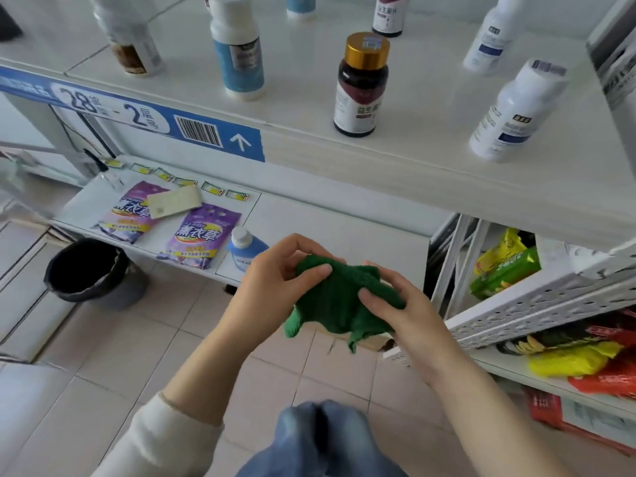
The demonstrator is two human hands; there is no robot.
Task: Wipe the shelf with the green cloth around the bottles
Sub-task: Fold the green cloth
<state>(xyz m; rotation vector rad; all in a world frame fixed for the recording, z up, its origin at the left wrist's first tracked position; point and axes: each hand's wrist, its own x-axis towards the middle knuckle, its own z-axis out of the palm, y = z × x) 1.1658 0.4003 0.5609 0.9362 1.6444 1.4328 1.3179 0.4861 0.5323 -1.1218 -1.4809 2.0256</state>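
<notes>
green cloth (339,301): one; crumpled and held in the air between both hands, in front of the shelving and above the tiled floor (113,356); no board is touched by it.
cloth axis: the longest extent is laid across the view, from the left hand (272,287) to the right hand (395,306), dipping slightly toward the right; two loose corners are pointed down at the floor.
left hand: the cloth's upper left edge is pinched, with the thumb laid on top and the fingers curled behind.
right hand: the cloth's right side is gripped, with the thumb pressed on its face and the fingers curled beneath.
shelf (303,111): one white top board, seen beyond and above the hands, well apart from the cloth.
bottles (237,53): seven are counted upright on that board, spaced apart; one brown bottle (361,87) with a gold cap is placed near the middle, and two white ones are at the right.
label strip (196,132): one, blue, fixed along the board's front edge at the left, printed with a barcode and an arrow.
lower board (309,218): two purple bags (199,235), one card (173,203) and one blue-capped bottle (246,249) are carried; six price tags (213,189) are lined along its back.
bin (89,270): one, black-lined, on the floor at the left.
snack packets (502,270): green, yellow and red, stacked in the rack at the right; their number cannot be told.
</notes>
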